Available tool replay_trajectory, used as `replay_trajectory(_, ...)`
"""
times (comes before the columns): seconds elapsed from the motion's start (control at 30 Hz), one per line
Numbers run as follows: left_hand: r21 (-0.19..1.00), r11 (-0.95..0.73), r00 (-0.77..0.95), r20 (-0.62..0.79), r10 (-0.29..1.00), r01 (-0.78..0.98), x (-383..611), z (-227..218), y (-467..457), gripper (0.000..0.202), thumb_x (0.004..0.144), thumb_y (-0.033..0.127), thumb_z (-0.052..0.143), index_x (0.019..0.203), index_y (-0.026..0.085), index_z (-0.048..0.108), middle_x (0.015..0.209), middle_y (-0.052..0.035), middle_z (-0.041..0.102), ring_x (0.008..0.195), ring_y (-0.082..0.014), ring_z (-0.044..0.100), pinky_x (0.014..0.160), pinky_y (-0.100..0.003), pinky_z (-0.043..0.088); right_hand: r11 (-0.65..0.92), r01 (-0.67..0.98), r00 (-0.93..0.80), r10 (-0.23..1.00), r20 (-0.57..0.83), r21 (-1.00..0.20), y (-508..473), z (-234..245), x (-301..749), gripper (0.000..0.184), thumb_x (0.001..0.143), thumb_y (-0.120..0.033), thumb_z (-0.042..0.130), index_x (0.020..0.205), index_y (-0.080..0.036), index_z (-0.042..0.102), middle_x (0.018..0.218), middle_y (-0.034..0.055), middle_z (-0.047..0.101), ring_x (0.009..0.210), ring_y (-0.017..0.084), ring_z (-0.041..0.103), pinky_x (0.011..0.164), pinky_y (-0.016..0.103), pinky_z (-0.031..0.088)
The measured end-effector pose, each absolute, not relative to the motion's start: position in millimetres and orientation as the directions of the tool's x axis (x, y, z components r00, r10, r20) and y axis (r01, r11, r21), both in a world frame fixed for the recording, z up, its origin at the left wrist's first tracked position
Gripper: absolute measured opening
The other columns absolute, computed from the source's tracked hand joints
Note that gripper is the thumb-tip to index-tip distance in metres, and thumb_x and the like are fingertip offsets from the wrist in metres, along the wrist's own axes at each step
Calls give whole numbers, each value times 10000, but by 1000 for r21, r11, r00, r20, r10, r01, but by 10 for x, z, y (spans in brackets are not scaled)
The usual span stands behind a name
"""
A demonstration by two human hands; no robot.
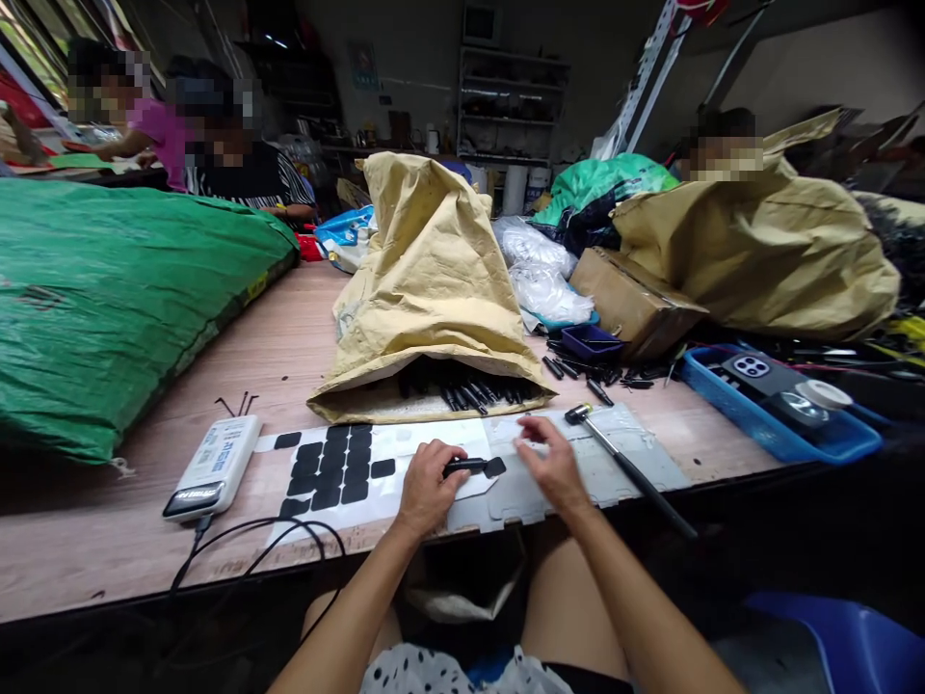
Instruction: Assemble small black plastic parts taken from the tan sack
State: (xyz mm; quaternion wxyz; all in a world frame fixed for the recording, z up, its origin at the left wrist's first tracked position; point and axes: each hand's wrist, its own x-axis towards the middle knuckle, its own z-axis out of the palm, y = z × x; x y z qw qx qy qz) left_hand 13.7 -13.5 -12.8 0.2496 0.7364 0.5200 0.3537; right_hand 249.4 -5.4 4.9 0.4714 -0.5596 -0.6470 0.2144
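Note:
My left hand is closed around a black tube-shaped piece, which lies low over the work surface and points right. At its right end is a black rounded square patch; whether the patch is stuck to it I cannot tell. My right hand is just to the right, fingers apart and curved, with nothing visible in it. Left of my hands lies a white sheet bearing rows of black rounded square patches. A grey-white mat is under my right hand.
A paper sack with its mouth toward me holds several black tubes. A hammer lies at the right, near a blue tray with a phone. A white power bank with cables and a green sack are left. People sit beyond.

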Motion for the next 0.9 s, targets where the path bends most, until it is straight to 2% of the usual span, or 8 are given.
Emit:
replay_trajectory(0.07,712,-335,222,251,942,617,150,-128,-133,174,824,178,680,987,237,694,952,-35,666,942,-247,549,855,-388,443,114,700,249,886,391,-705,-50,56,2916,316,841,-377,577,1089,-190,631,967,99,641,900,252,594,874,431,492)
replay_trajectory(0.2,689,-317,218,230,948,651,170,-106,-136,177,808,185,702,976,237,691,939,-29,660,939,-243,536,854,-376,438,-362,879,449,848,283,-310,-103,-48,3664,427,828,-506,602,1123,-201,656,1086,162,608,1031,364,546,865,534,447)
replay_trajectory(0.3,681,-297,207,213,955,670,177,-93,-140,181,810,204,720,987,233,694,946,-27,660,949,-238,533,859,-367,436,-325,928,357,916,185,-181,-157,-85,3844,313,916,-448,490,987,-193,657,1002,140,618,976,329,556,818,465,446)
replay_trajectory(0.37,681,-287,202,204,958,674,178,-92,-143,193,813,207,729,1002,227,697,955,-27,664,954,-235,533,867,-365,435,-262,943,308,920,240,-207,-202,-37,3759,262,934,-384,460,904,-185,629,940,128,620,923,297,565,794,423,443)
replay_trajectory(0.43,685,-281,200,197,960,672,179,-92,-144,206,808,210,742,1011,225,705,964,-28,668,960,-232,533,874,-362,434,-160,932,276,895,350,-326,-271,44,3543,236,942,-375,466,881,-194,605,906,108,622,872,267,574,779,396,448)
replay_trajectory(0.57,693,-269,199,181,963,669,186,-87,-139,175,794,248,775,963,229,734,929,-26,663,944,-228,531,849,-346,429,204,787,105,886,452,-582,-474,148,2920,223,980,-382,478,922,-212,609,880,63,638,826,213,603,777,342,476)
replay_trajectory(0.8,703,-261,194,176,965,661,189,-108,-127,144,799,253,773,942,245,756,894,-22,651,928,-216,522,827,-331,413,338,683,-74,914,399,-648,-748,85,2232,306,1017,-286,460,1277,-232,612,1069,70,680,968,200,650,877,329,514)
replay_trajectory(0.9,709,-257,193,171,966,657,186,-114,-129,141,804,255,768,945,252,759,896,-20,647,930,-216,518,832,-334,411,363,688,-114,909,401,-628,-799,60,2134,353,1032,-263,428,1342,-266,596,1042,61,669,955,191,657,863,314,522)
